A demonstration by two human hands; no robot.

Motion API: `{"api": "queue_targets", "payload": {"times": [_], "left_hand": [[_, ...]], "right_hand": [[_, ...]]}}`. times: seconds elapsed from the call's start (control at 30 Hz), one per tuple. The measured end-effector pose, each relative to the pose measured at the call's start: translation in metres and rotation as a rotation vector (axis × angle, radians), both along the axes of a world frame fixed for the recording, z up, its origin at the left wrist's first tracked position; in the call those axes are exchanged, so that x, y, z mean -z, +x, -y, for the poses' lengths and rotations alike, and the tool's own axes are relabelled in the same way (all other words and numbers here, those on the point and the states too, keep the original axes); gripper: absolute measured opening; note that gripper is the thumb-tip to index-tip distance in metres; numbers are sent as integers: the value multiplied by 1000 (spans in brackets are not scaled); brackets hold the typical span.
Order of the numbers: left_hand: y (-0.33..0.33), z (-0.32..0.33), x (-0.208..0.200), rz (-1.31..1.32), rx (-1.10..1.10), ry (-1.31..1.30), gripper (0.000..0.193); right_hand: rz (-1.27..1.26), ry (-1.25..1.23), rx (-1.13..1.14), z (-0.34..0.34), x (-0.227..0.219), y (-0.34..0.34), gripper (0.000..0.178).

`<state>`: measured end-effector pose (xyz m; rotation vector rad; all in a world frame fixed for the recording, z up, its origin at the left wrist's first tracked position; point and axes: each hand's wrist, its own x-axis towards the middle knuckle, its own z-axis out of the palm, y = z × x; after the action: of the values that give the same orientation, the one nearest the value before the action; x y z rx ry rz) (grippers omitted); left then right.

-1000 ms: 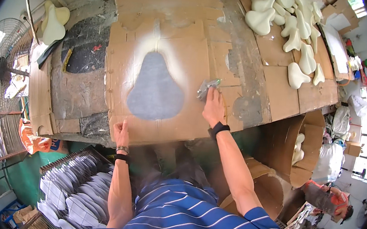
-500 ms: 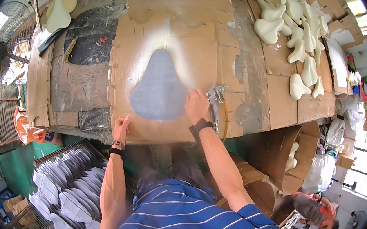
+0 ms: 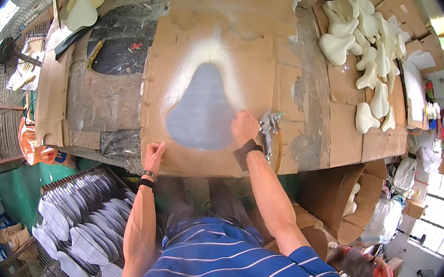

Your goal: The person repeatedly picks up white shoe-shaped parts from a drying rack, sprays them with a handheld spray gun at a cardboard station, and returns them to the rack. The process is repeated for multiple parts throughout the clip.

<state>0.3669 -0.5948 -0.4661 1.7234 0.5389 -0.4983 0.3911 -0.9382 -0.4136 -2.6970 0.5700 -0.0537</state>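
Your left hand (image 3: pixel 153 156) lies flat and open, pinning the cardboard sheet (image 3: pixel 210 93) to the bench (image 3: pixel 103 100), while your right hand (image 3: pixel 245 127), fingers loosely curled and holding nothing, touches the grey pear-shaped piece (image 3: pixel 203 109) beside the laid-down spray gun (image 3: pixel 269 126).

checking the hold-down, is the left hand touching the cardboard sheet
Touching: the head view shows the left hand pressed flat on the cardboard sheet's near edge.

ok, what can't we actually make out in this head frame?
- Right hand: palm faces down, so contact with the grey pear-shaped piece is unclear.
- Spray gun: partly behind that hand; nozzle too small.
- Left hand: fingertips at the cardboard sheet edge, grip unclear.
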Motion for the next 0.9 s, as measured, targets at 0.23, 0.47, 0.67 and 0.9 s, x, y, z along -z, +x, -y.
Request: {"api": "queue_targets", "payload": {"times": [0.23,0.47,0.67,0.9], "left_hand": [[3,-2,3,21,39,41,36],[4,2,1,13,41,50,38],[3,0,5,13,38,45,38],[0,-2,28,48,40,47,40]], "right_hand": [[-96,-18,-15,1,0,10,8],[-92,-73,16,9,17,10,11],[-141,-55,32,7,16,13,10],[-283,20,-1,10,-2,18,11]]}}
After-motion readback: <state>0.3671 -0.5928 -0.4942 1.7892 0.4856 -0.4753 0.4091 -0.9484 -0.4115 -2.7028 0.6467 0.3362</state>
